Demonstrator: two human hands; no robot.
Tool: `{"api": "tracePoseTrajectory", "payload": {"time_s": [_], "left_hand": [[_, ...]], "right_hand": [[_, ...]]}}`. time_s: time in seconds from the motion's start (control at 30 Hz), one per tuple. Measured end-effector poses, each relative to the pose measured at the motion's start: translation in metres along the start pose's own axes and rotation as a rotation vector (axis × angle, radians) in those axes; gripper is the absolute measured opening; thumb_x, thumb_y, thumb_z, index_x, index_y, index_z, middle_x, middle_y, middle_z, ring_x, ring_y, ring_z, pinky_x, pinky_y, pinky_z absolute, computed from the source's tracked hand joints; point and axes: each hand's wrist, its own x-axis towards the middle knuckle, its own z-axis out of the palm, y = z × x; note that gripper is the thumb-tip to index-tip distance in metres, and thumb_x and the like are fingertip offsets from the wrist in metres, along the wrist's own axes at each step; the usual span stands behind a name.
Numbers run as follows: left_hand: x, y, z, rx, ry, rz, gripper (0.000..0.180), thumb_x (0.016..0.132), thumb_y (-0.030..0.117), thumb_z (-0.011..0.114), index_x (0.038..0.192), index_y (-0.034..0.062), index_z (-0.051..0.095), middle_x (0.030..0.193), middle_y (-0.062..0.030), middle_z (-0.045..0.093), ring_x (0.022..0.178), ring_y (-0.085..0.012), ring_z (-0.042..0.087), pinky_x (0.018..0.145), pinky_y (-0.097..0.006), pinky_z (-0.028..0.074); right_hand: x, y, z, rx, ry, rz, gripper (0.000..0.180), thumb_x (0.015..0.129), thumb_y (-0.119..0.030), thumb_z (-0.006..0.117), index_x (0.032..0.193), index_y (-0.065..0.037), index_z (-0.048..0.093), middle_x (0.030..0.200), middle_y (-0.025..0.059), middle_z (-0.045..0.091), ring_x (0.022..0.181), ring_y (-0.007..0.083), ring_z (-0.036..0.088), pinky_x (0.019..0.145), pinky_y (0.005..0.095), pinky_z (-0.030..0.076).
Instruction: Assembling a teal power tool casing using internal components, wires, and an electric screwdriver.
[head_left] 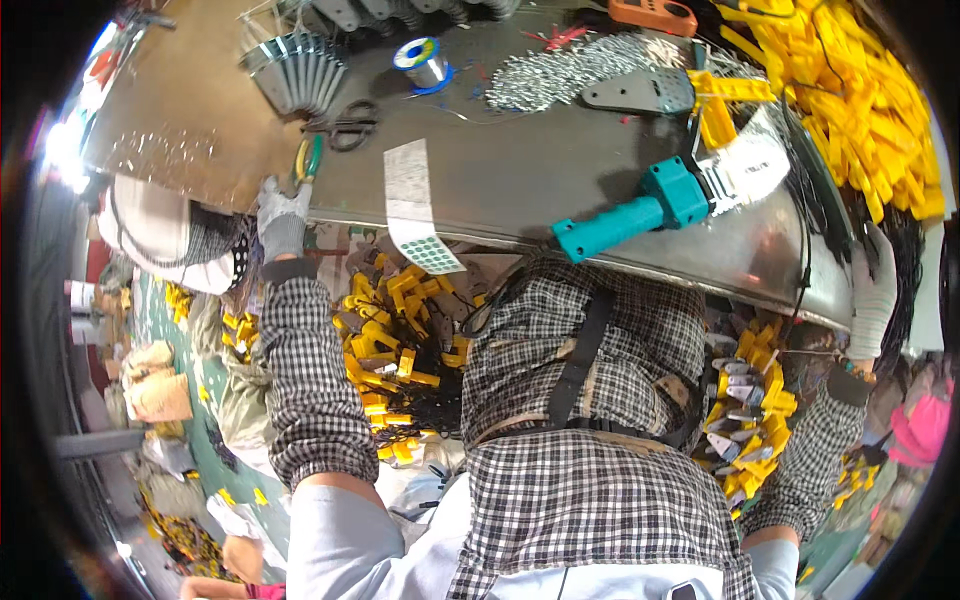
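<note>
My left hand [284, 218], in a grey glove, is at the table's near edge on the left. Its fingers are apart, with their tips beside small pliers [308, 160] that have green and yellow handles; whether they touch is unclear. Far to the right, my right hand [873, 292], gloved in pale knit, reaches past the table's rim with fingers stretched and parted. Black cables [908, 270] hang next to it. Between the hands, a teal-handled tool [630, 215] lies near the front edge. A white label strip [408, 190] overhangs that edge, with green dots at its lower end.
Scissors [353, 126], a solder spool [422, 65] and a pile of small metal pins [580, 75] lie on the metal table [480, 165]. Yellow plastic parts [860, 100] are heaped at the far right. More yellow parts with black cords [400, 340] sit below the edge.
</note>
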Motion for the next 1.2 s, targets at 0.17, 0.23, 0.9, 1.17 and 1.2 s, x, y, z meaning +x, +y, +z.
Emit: {"api": "tracePoseTrajectory", "payload": {"time_s": [0.17, 0.23, 0.9, 1.17, 1.2], "left_hand": [[-0.003, 0.024, -0.001, 0.101, -0.071, 0.091, 0.061, 0.082, 0.046, 0.068, 0.124, 0.0030, 0.059, 0.111, -0.0213, 0.067, 0.104, -0.0395, 0.064, 0.090, -0.047, 0.050], [-0.001, 0.009, -0.013, -0.057, -0.195, 0.070, 0.048, 0.086, 0.039, 0.065, 0.114, 0.0008, 0.062, 0.108, -0.0233, 0.067, 0.103, -0.0378, 0.064, 0.090, -0.042, 0.049], [-0.152, 0.247, -0.073, -0.464, -1.052, 0.791, 0.071, 0.078, 0.056, 0.072, 0.126, 0.0061, 0.055, 0.104, -0.0121, 0.064, 0.092, -0.0187, 0.063, 0.080, -0.031, 0.054], [-0.172, 0.255, -0.056, -0.966, -1.788, 0.325, 0.046, 0.088, 0.038, 0.068, 0.118, 0.0044, 0.057, 0.091, -0.0082, 0.068, 0.073, -0.0141, 0.066, 0.058, -0.024, 0.052], [-0.188, 0.252, -0.071, -1.055, -1.840, 0.223, 0.042, 0.090, 0.032, 0.067, 0.117, 0.0023, 0.056, 0.091, -0.0079, 0.068, 0.072, -0.0113, 0.065, 0.056, -0.021, 0.050]], "right_hand": [[0.007, -0.044, 0.001, -0.013, 0.001, -0.110, 0.038, 0.092, -0.007, 0.062, 0.128, 0.001, 0.057, 0.122, 0.0142, 0.065, 0.115, 0.0208, 0.060, 0.101, 0.0310, 0.043], [0.005, -0.076, 0.004, -0.016, -0.013, -0.161, 0.038, 0.091, -0.006, 0.063, 0.127, 0.000, 0.058, 0.120, 0.0140, 0.065, 0.113, 0.0208, 0.060, 0.100, 0.0312, 0.043], [-0.098, -0.191, 0.066, 0.359, -0.654, -0.143, 0.039, 0.078, -0.013, 0.070, 0.114, -0.004, 0.060, 0.089, 0.0052, 0.063, 0.075, 0.0175, 0.060, 0.068, 0.0291, 0.049], [-0.156, -0.158, 0.058, 0.957, -0.611, 0.576, 0.056, 0.084, -0.028, 0.074, 0.129, -0.001, 0.053, 0.093, -0.0049, 0.055, 0.080, 0.0051, 0.049, 0.070, 0.0214, 0.043], [-0.158, -0.159, 0.060, 0.999, -0.597, 0.580, 0.055, 0.084, -0.027, 0.075, 0.128, -0.001, 0.053, 0.092, -0.0049, 0.055, 0.080, 0.0049, 0.049, 0.070, 0.0212, 0.043]]}}
